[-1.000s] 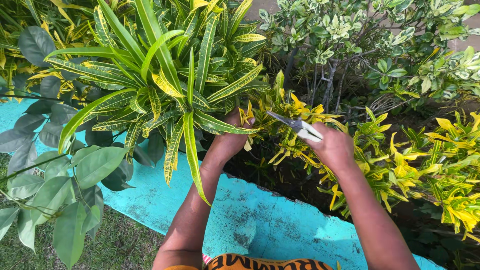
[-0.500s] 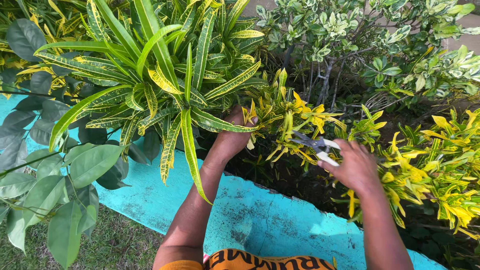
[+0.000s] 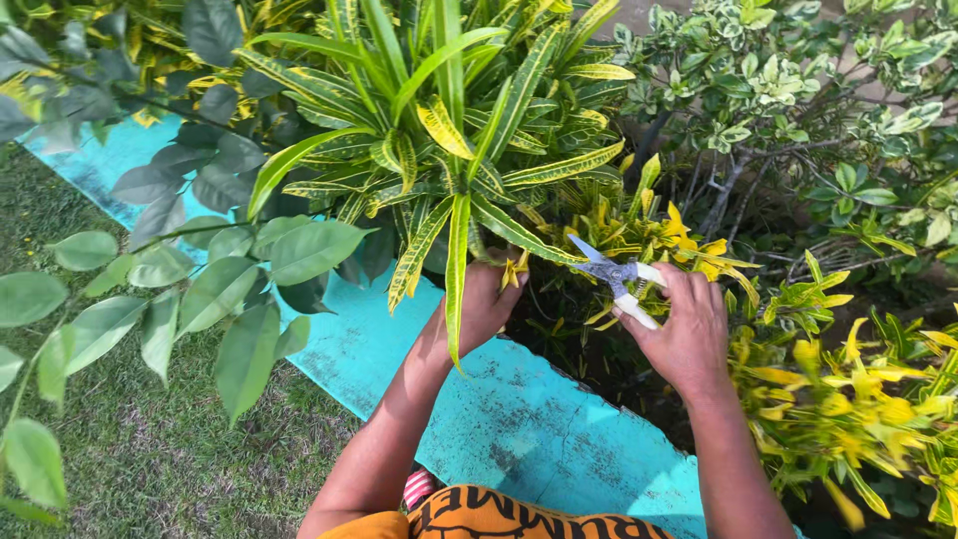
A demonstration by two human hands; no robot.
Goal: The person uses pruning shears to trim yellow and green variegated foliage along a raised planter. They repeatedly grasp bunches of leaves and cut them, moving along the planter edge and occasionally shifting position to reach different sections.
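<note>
Head view, looking down: nearest the lens, at the bottom edge, a strip of orange clothing with dark lettering is cut off by the frame, and both bare forearms rise from it. Below them runs a turquoise painted curb, scuffed and cracked, slanting from upper left to lower right, with grass on its near side; large plain green leaves on thin stems overhang the curb at the left and hide part of it. The left hand reaches over the curb into the base of a striped green-and-yellow plant; one long drooping leaf crosses in front of the palm and the fingertips are buried among stems, so whether that hand is closed on anything cannot be told. The right hand is wrapped around the white handles of a pair of pruning shears, seen from the back so the fingers themselves are mostly out of sight; the grey blades stand slightly apart, pointing up and left into small yellow leaves, and what lies between the blades is too tangled to make out. Just right of that hand is a low yellow-green shrub, cut off at the frame's right edge. Farther back, a bush with pale-edged leaves shows bare woody stems, and the soil under it is lost in shadow.
</note>
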